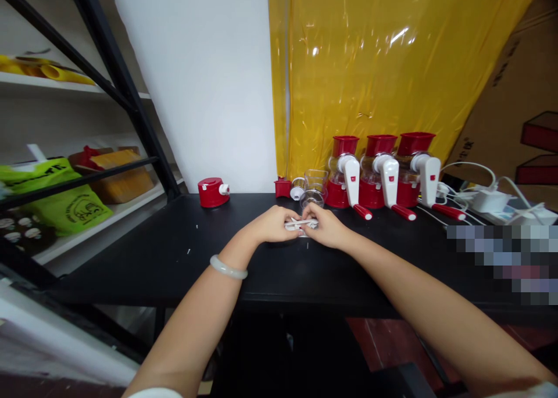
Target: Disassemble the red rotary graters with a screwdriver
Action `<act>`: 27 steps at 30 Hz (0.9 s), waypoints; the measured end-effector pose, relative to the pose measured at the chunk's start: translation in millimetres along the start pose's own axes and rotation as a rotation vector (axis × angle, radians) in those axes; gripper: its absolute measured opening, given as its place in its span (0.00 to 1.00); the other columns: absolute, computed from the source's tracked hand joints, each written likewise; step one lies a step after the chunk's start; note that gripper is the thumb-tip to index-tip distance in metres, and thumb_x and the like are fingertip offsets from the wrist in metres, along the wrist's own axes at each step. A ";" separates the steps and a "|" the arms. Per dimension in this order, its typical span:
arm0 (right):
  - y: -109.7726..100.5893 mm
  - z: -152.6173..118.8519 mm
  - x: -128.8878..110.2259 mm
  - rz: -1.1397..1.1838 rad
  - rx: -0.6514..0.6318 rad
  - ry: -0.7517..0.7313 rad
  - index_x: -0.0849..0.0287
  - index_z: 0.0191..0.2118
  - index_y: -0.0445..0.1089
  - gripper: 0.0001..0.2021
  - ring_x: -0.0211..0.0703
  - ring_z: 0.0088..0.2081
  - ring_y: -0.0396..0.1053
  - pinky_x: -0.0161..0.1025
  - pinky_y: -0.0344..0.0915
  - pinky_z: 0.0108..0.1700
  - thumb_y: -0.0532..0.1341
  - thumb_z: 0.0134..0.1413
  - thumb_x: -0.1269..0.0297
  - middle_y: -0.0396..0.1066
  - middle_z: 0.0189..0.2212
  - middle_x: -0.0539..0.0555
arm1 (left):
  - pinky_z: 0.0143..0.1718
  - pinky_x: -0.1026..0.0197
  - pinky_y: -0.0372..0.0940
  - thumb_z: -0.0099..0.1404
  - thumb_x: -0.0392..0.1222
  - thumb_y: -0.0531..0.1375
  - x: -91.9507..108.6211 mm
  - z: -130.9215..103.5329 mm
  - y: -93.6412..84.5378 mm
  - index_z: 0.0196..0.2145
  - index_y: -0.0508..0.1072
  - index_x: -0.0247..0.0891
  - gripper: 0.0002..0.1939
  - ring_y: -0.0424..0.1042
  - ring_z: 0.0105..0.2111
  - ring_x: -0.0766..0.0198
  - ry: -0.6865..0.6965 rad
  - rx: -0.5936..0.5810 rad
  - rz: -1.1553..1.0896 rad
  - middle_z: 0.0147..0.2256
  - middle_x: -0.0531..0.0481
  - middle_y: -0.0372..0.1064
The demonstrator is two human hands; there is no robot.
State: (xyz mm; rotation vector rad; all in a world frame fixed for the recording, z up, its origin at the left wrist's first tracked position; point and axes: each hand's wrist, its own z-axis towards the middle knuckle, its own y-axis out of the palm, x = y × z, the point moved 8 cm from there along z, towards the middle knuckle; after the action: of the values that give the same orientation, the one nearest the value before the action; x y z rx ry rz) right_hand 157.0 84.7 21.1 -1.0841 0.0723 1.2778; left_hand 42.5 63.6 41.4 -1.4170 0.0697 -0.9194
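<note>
Left hand: the left hand (272, 223) is closed around one end of a small white plastic part (300, 224), fingers curled over it; a pale bangle (228, 268) is worn on that wrist.
Right hand: the right hand (328, 226) is closed on the other end of the same white part, thumb and fingers pinched narrow.
White part: it is held between both hands just above the black tabletop (174, 253), around the middle and nearer the far edge; its exact shape is hidden by the fingers.
Step in hand: judged to be a fitting or adjusting of the small part, both hands being pressed together on it.
Next move: a steady two-handed grip and fine finger work would be called for.
Grinders: three red-and-white crank grinders (379, 171) are counted in a row along the far edge, to the right.
Loose pieces: one red lid with a white knob (213, 192) is seen at the far edge to the left; one clear cup (313, 192) and one small red piece (282, 187) stand just behind the hands.
Cables: white chargers and cords (488, 200) lie toward the far right corner; their number cannot be told.
</note>
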 end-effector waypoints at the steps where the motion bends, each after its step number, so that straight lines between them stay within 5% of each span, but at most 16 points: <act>1: 0.6 0.0 0.4 0.001 -0.005 0.000 0.55 0.36 0.63 0.09 0.41 0.33 0.70 0.39 0.64 0.38 0.61 0.48 0.68 0.71 0.31 0.49 | 0.32 0.65 0.61 0.57 0.44 0.64 0.0 0.0 0.2 0.44 0.80 0.34 0.17 0.73 0.30 0.62 0.001 -0.002 -0.001 0.33 0.47 0.79; 17: 9.3 -2.7 -1.2 0.009 -0.100 0.025 0.55 0.37 0.62 0.12 0.41 0.32 0.70 0.37 0.63 0.35 0.63 0.45 0.70 0.71 0.31 0.48 | 0.28 0.66 0.57 0.55 0.46 0.65 -1.4 -1.0 1.7 0.36 0.81 0.36 0.14 0.68 0.25 0.66 -0.019 -0.039 0.021 0.26 0.52 0.75; 27: -0.7 0.2 -2.1 -0.015 -0.004 0.007 0.56 0.38 0.63 0.10 0.41 0.31 0.69 0.38 0.63 0.35 0.62 0.48 0.66 0.71 0.32 0.50 | 0.28 0.67 0.58 0.58 0.45 0.63 -1.1 -1.4 -1.8 0.40 0.81 0.36 0.15 0.71 0.26 0.65 -0.038 -0.012 -0.018 0.28 0.51 0.76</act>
State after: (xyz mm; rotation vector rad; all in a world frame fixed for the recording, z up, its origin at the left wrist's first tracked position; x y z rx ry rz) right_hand 156.7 83.4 23.0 -1.0909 0.0661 1.2611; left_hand 40.0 63.3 42.1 -1.4473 0.0344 -0.9077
